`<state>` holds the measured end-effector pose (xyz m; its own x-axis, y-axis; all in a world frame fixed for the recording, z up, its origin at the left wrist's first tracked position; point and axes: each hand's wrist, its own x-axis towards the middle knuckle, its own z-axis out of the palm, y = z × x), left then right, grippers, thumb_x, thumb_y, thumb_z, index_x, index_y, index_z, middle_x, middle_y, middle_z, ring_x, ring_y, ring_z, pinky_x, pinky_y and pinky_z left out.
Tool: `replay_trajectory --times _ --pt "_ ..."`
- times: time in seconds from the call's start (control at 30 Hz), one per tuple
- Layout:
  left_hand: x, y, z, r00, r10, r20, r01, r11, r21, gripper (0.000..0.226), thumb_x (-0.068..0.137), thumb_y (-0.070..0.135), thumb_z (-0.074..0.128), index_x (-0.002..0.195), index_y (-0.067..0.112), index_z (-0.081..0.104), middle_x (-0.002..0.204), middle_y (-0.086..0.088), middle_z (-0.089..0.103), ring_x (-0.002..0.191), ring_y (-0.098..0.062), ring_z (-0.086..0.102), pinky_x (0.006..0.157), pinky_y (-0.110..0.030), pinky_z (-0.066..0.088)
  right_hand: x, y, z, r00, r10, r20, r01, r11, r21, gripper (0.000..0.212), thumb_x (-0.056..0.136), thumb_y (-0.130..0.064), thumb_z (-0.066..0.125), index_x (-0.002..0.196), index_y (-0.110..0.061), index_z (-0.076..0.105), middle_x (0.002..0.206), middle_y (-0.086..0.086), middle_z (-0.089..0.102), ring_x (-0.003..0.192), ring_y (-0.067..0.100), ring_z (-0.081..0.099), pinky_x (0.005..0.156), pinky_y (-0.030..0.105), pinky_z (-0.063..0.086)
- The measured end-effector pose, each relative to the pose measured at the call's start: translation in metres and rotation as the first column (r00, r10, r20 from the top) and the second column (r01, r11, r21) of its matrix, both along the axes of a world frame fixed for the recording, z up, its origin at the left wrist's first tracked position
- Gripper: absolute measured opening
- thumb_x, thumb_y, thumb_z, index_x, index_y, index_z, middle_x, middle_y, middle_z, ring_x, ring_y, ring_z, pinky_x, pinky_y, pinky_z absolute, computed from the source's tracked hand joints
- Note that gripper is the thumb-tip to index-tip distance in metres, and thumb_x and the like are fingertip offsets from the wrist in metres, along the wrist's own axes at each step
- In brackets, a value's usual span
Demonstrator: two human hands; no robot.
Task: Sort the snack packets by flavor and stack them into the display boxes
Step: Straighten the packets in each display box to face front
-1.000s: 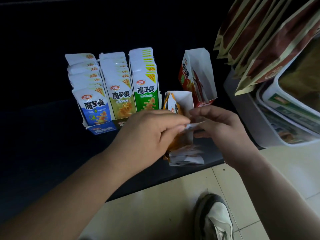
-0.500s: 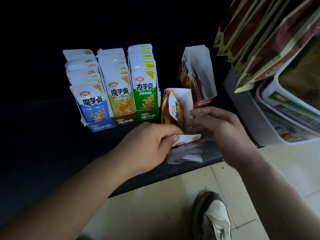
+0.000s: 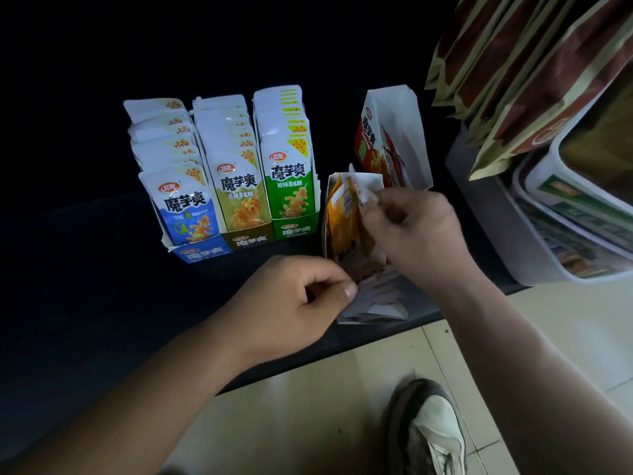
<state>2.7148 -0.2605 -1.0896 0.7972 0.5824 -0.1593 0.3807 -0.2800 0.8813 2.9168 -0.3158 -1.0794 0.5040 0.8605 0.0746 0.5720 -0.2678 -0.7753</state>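
At orange box (image 3: 370, 181): right hand (image 3: 414, 231) is pinching orange packet (image 3: 342, 214).
Left hand (image 3: 291, 303): sitting curled beside loose pile (image 3: 376, 303); hold unclear.
Risk: unbraced orange box tipping, orange packet jamming.

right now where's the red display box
In the head view, the red display box stands right of centre, just behind the orange box and right of the green box.

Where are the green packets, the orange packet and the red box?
green packets (image 3: 289, 186), head view, front packet's face.
orange packet (image 3: 339, 214), head view, its orange side.
red box (image 3: 368, 145), head view, printed left wall.
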Motion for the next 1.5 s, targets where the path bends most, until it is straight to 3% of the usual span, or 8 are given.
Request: replay_trajectory --times 0.1,0.3,0.5,0.77,0.9,1.17,1.33,1.5 --pt "0.001 0.001 0.001 1.0 0.01 0.004 -0.01 1.0 0.007 0.023 0.102 0.037 0.06 0.088 0.028 0.076 0.08 0.012 0.071 0.078 -0.008 0.067 0.065 -0.035 0.053 0.007 -0.012 0.003 0.985 -0.172 0.001 0.171 0.977 0.123 0.027 0.102 -0.03 0.062 0.083 -0.012 0.07 0.077 0.006 0.066 0.067 0.011 0.061 0.057 0.027 0.044" --pt "0.002 0.005 0.003 0.997 0.064 0.045 -0.066 0.996 0.056 0.031 0.103 0.04 0.055 0.085 0.022 0.073 0.069 0.002 0.062 0.066 -0.018 0.061 0.059 -0.044 0.048 0.009 -0.018 0.017 0.868 -0.262 -0.422 0.404 0.866 0.294 0.023 0.108 -0.029 0.055 0.099 -0.01 0.065 0.087 0.014 0.067 0.075 0.016 0.061 0.065 0.043 0.054" --pt "0.009 0.005 0.002 0.992 0.125 0.037 -0.127 0.99 0.067 0.015 0.1 0.037 0.061 0.1 0.034 0.075 0.091 0.017 0.071 0.086 -0.007 0.067 0.071 -0.034 0.055 0.008 -0.018 0.023 0.94 -0.122 -0.318 0.255 0.871 0.42 0.015 0.111 -0.022 0.048 0.099 -0.017 0.057 0.089 0.019 0.064 0.072 0.024 0.057 0.06 0.045 0.05" --pt "0.018 0.011 -0.004 0.975 0.224 -0.013 -0.223 0.974 0.037 0.035 0.099 0.028 0.065 0.134 0.032 0.064 0.103 0.022 0.069 0.096 0.004 0.065 0.077 -0.017 0.051 0.017 -0.023 0.032 0.947 -0.163 -0.278 0.296 0.784 0.546 0.013 0.111 -0.019 0.045 0.1 -0.022 0.051 0.09 0.018 0.055 0.077 0.031 0.055 0.063 0.05 0.05" --pt "0.023 0.015 -0.003 0.954 0.298 0.027 -0.299 0.951 0.075 0.02 0.098 0.024 0.068 0.116 0.03 0.07 0.091 0.018 0.069 0.083 0.003 0.065 0.064 -0.009 0.047 0.015 -0.019 0.027 0.953 -0.046 -0.301 0.199 0.843 0.501 0.013 0.11 -0.02 0.048 0.101 -0.018 0.057 0.099 0.027 0.064 0.088 0.049 0.062 0.065 0.064 0.053" --pt "0.02 0.024 0.0 0.926 0.373 0.049 -0.375 0.926 0.036 0.022 0.1 0.022 0.066 0.117 0.035 0.067 0.1 0.019 0.07 0.085 -0.003 0.069 0.071 -0.018 0.05 0.011 -0.031 -0.001 0.952 0.236 -0.195 -0.197 0.96 0.199 0.015 0.107 -0.017 0.056 0.103 -0.008 0.066 0.093 0.009 0.071 0.087 0.026 0.069 0.072 0.049 0.057" --pt "0.016 0.01 -0.005 0.944 0.322 0.073 -0.325 0.945 0.025 0.017 0.099 0.019 0.067 0.111 0.031 0.072 0.09 0.019 0.07 0.077 -0.001 0.065 0.063 -0.008 0.044 0.017 -0.029 0.004 0.946 0.252 -0.204 -0.191 0.942 0.277 0.016 0.106 -0.012 0.056 0.108 -0.001 0.068 0.097 0.011 0.072 0.093 0.03 0.07 0.08 0.051 0.058" --pt "0.011 0.008 -0.006 0.942 0.324 0.087 -0.326 0.945 0.012 0.023 0.1 0.02 0.064 0.116 0.036 0.068 0.101 0.019 0.071 0.088 -0.006 0.07 0.074 -0.02 0.056 0.018 -0.036 -0.002 0.906 0.275 -0.321 -0.211 0.952 0.222 0.019 0.104 -0.01 0.058 0.114 -0.001 0.071 0.109 0.012 0.075 0.108 0.029 0.071 0.092 0.052 0.059"
